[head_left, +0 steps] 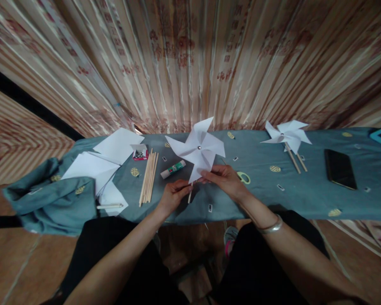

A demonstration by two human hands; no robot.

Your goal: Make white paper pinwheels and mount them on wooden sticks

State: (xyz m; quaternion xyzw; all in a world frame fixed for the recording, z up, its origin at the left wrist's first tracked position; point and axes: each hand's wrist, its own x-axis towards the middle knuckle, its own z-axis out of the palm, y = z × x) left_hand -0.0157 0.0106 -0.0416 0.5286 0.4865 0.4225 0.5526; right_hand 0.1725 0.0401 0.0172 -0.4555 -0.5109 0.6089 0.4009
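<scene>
A white paper pinwheel [206,146] with a silver pin at its centre is held up over the middle of the table. Its wooden stick [189,197] shows below the lowest blade. My left hand [173,197] is closed, fingers pinched round that stick. On the other side, my right hand [224,180] pinches the pinwheel's lower blade near the stick. A glue stick [173,169] lies just left of the pinwheel. Scissors with a yellow-green handle [244,178] lie right of my right hand, partly hidden by it.
Several wooden sticks [149,178] lie left of the glue stick, beside a small box of pins [140,153]. White paper sheets [89,171] spread at the left. Pinwheels [292,134] and a black phone [340,168] lie at the right on the green cloth [257,201]. A curtain [190,63] hangs behind.
</scene>
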